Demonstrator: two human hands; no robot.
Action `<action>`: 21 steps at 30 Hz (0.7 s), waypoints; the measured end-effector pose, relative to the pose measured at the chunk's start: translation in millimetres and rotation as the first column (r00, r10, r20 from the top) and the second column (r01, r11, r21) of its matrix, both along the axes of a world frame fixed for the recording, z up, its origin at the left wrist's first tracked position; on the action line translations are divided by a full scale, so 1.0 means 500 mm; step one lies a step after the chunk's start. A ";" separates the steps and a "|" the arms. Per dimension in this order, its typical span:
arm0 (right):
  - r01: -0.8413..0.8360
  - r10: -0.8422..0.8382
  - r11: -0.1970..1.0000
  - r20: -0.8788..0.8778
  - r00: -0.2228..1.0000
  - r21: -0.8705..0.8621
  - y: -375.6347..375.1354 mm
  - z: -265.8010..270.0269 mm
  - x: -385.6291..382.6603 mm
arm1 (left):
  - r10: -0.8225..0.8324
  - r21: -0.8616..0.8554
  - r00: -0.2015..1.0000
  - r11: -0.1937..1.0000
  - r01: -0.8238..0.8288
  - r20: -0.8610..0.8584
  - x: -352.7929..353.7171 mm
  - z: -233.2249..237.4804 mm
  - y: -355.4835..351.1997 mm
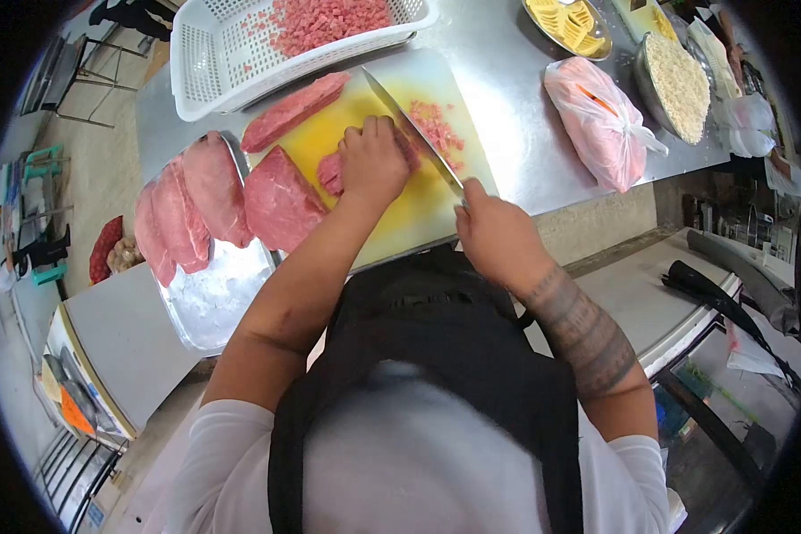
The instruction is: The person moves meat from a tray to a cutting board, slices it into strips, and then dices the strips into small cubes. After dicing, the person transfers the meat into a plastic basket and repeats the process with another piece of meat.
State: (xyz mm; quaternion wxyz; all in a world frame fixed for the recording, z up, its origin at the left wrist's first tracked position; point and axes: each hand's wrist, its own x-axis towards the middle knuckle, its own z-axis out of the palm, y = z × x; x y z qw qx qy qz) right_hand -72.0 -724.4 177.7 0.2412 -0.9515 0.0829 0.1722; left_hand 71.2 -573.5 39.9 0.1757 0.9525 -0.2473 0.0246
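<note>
worn on head, facing steeply down

Between the pale rectangular cutting board (440,76) and the knotted pink-and-white plastic bag (592,120), a passage runs over the silver metal worktop (512,107). The long steel knife blade (412,127) slants across the board. The white perforated plastic basket (222,53) walls its far side; a round metal bowl (647,71) crowds the bag.
</note>
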 end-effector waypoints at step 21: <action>0.000 0.002 0.996 -0.015 1.000 0.088 0.002 -0.102 0.020 | -0.048 0.045 0.996 0.998 0.045 0.072 -0.045 0.040 0.068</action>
